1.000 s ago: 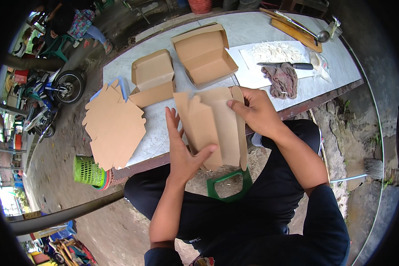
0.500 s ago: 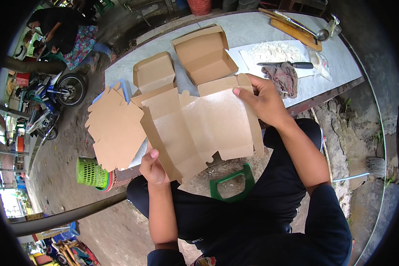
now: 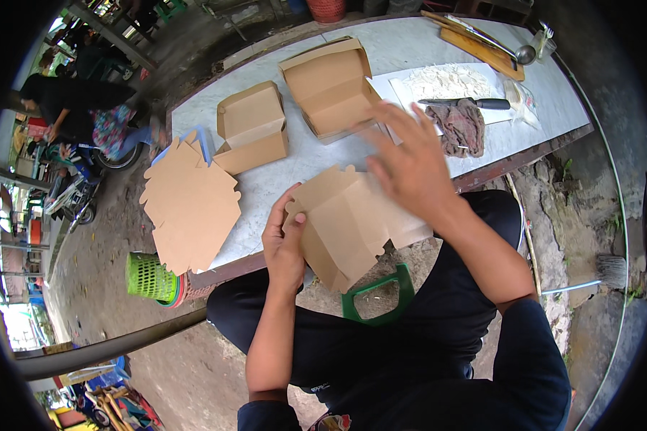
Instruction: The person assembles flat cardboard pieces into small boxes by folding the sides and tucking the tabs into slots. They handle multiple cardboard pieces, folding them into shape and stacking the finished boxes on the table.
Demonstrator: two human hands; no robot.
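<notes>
A partly folded brown cardboard box (image 3: 345,223) is held over the near edge of the table. My left hand (image 3: 286,241) grips its left side, thumb on the inner face and fingers behind. My right hand (image 3: 413,169) is raised over the box's right part, fingers spread and smeared by motion, seemingly with nothing in them. Two folded boxes with open lids, a smaller box (image 3: 251,147) and a larger box (image 3: 338,108), stand beyond on the table. To the left lies a stack of flat cardboard blanks (image 3: 187,205).
On the marble-topped table (image 3: 201,108) at right are a knife (image 3: 482,104), a crumpled cloth (image 3: 459,129), white shreds (image 3: 446,80), a wooden board (image 3: 474,50) and a ladle (image 3: 525,54). Below sit green baskets (image 3: 151,276) and a green stool (image 3: 377,298). A person (image 3: 72,104) is near a motorbike.
My right hand has let go of the box's upper right edge and lifted. The left hand has shifted up and right, and the box now looks more folded. The person at far left moved.
</notes>
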